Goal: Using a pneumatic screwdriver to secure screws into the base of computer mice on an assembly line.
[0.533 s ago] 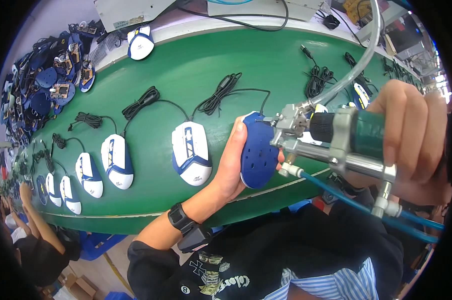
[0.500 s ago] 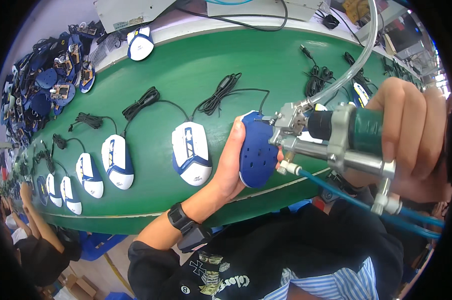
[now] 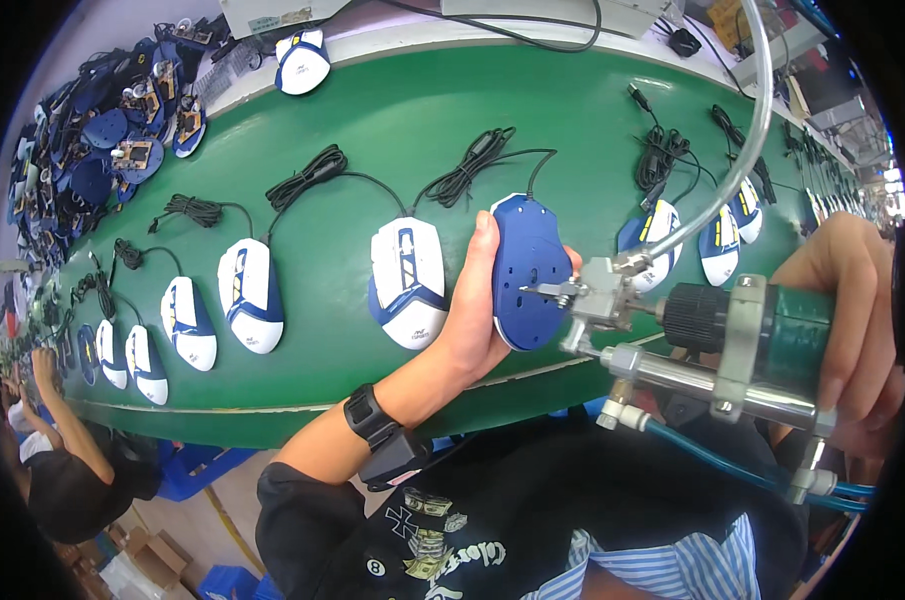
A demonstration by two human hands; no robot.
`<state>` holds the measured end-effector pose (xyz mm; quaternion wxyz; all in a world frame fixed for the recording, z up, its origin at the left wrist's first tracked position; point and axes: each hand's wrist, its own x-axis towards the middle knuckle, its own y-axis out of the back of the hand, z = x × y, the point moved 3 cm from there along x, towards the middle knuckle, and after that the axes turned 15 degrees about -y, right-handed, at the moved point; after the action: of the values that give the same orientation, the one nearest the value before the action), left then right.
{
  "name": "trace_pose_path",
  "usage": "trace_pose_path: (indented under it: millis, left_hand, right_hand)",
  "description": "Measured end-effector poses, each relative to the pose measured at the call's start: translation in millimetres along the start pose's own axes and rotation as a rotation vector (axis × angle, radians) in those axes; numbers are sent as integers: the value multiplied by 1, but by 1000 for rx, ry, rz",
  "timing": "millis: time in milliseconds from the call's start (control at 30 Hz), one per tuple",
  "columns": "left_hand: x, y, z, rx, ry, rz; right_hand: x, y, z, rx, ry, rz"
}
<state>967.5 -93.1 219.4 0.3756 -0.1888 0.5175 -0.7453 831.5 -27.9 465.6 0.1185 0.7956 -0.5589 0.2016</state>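
My left hand (image 3: pixel 472 305) is wrapped round a computer mouse (image 3: pixel 525 235), turned over so that its dark blue underside with small holes faces up. Its black cable runs away from the far end. My right hand (image 3: pixel 857 310) grips the green body of a pneumatic screwdriver (image 3: pixel 694 318), with a metal feed head at its front. The thin tip of that head points left, over the middle of the mouse's underside; whether it touches cannot be made out. A clear tube (image 3: pixel 747 160) and blue air hoses (image 3: pixel 712 458) join the tool.
White and blue mice, such as the nearest one (image 3: pixel 408 285), stand in a row on the green belt (image 3: pixel 362 120). More mice (image 3: pixel 720 245) lie to the right, behind the tool. Blue shells with circuit boards (image 3: pixel 137 155) are heaped far left. A co-worker's arm (image 3: pixel 72 420) reaches in at left.
The screwdriver's tip has gone from near the cable end of the mouse's underside to its middle. My left hand keeps hold of the mouse. The whole view has shifted slightly.
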Motion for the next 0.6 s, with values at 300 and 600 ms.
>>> trace_pose_path:
  millis: [300,600]
  left_hand:
    - [-4,-1,2,-18,5,-43]
    - [-7,5,4,44,-42,-47]
  right_hand:
    - [-1,-7,11,15,-28,-25]
    - [5,-14,21,20,-32,-84]
